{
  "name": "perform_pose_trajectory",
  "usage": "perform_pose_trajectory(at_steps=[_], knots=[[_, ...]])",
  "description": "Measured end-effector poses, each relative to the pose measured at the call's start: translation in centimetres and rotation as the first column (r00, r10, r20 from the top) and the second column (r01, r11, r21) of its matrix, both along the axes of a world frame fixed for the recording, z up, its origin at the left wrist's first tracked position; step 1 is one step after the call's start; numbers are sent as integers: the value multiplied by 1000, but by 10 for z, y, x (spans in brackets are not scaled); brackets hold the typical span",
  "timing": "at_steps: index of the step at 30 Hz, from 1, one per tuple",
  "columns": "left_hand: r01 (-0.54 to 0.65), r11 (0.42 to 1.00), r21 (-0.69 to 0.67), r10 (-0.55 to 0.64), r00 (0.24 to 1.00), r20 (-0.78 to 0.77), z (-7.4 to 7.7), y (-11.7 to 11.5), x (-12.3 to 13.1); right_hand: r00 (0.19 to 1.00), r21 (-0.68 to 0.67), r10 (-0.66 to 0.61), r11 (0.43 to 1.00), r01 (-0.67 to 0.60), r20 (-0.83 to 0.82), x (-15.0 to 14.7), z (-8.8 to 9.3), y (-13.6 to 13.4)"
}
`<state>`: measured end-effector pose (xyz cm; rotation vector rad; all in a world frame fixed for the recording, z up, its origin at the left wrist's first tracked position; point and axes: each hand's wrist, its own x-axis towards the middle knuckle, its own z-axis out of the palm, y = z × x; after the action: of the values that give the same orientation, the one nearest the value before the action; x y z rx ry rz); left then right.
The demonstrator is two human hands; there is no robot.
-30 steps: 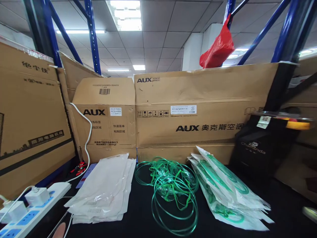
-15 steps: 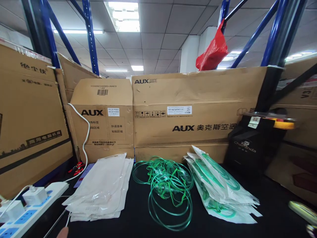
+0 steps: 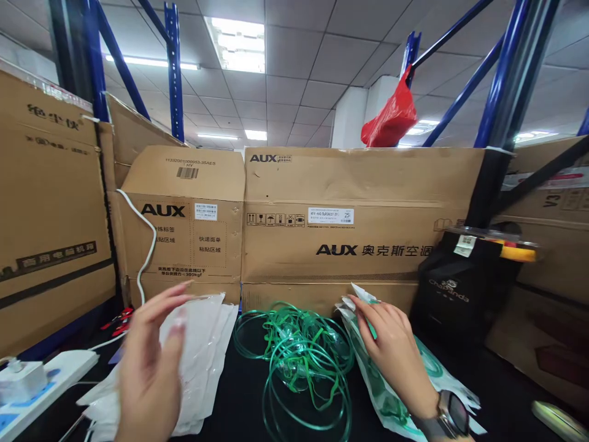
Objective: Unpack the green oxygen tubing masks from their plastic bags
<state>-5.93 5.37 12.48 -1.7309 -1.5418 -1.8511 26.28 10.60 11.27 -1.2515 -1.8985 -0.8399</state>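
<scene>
My left hand (image 3: 151,368), slightly blurred, is raised in front of a stack of white plastic packets (image 3: 202,362); its fingers and thumb are apart and nothing shows between them. My right hand (image 3: 391,344), with a watch (image 3: 453,412) on its wrist, lies over the upper end of a pile of clear-and-white bags with green tubing inside (image 3: 381,393). Its fingers stretch to the top bag's corner, thumb apart from them; fingertip contact is partly hidden. Between the hands sits a tangle of green tubing (image 3: 299,350) with clear parts and green straps.
A white power strip (image 3: 50,387) with plugs is at the left. Cardboard boxes (image 3: 285,258) wall off the back. A black bag (image 3: 455,288) stands at the back right, near blue shelf posts (image 3: 173,73). A yellow-green object (image 3: 559,420) lies at the right edge.
Both hands have come up into view, the left in front of the white packets, the right onto the bag pile. The view has tilted up slightly. The tubing tangle looks unmoved.
</scene>
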Motion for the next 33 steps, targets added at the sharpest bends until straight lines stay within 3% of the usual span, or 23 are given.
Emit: perform_pose_trajectory(at_steps=[2, 3, 5, 8, 11, 13, 16, 18, 20, 22, 23, 25, 26, 27, 28, 29, 31, 33], knots=[[-117, 965, -236, 78, 982, -170, -21, 29, -4, 959, -26, -282, 959, 282, 30, 16, -22, 18], [-224, 891, -395, 99, 945, -312, -35, 43, -7, 919, -46, -391, 918, 393, 42, 22, -32, 24], [-450, 683, -575, 182, 867, -463, -65, 65, -13, 847, -114, -525, 840, 531, 82, 31, -48, 28], [-483, 542, -688, 90, 847, -524, -100, 78, -17, 806, -230, -575, 773, 592, 140, 39, -58, 26], [-476, 495, -727, 41, 848, -528, -112, 76, -14, 791, -350, -602, 721, 598, 109, 47, -53, 23], [-495, 522, -695, 48, 831, -555, -113, 72, -10, 772, -441, -632, 674, 592, 71, 54, -47, 21], [-495, 654, -572, 102, 807, -582, -109, 67, -5, 752, -549, -658, 613, 568, 44, 65, -39, 17], [-385, 790, -478, 104, 851, -514, -104, 63, -1, 739, -596, -671, 570, 565, 59, 69, -35, 15], [-179, 910, -375, 26, 925, -378, -97, 58, 2, 719, -604, -692, 548, 579, 61, 69, -32, 13], [10, 962, -274, -76, 971, -229, -88, 53, 5, 724, -552, -690, 598, 581, 14, 63, -32, 11], [81, 969, -235, -118, 982, -149, -84, 51, 6, 745, -503, -666, 653, 567, -25, 59, -32, 10], [214, 955, -203, -205, 977, 65, -77, 48, 9, 846, -337, -523, 819, 464, -107, 47, -36, 6], [315, 927, -206, -269, 937, 223, -75, 47, 10, 911, -227, -392, 906, 358, -126, 40, -38, 4], [447, 870, -205, -341, 848, 405, -73, 46, 12, 966, -123, -230, 969, 216, -118, 33, -41, 2], [600, 776, -195, -397, 704, 589, -71, 46, 15, 995, -45, -55, 998, 51, -80, 26, -44, -1], [743, 649, -162, -410, 522, 748, -70, 45, 17, 994, -4, 111, 994, -111, -24, 19, -46, -4], [923, 383, -34, -317, 166, 934, -69, 42, 25, 933, -7, 352, 936, -353, 76, 4, -49, -10], [969, 222, 108, -205, -62, 977, -70, 38, 33, 869, -51, 478, 878, -476, 128, -9, -52, -16]])
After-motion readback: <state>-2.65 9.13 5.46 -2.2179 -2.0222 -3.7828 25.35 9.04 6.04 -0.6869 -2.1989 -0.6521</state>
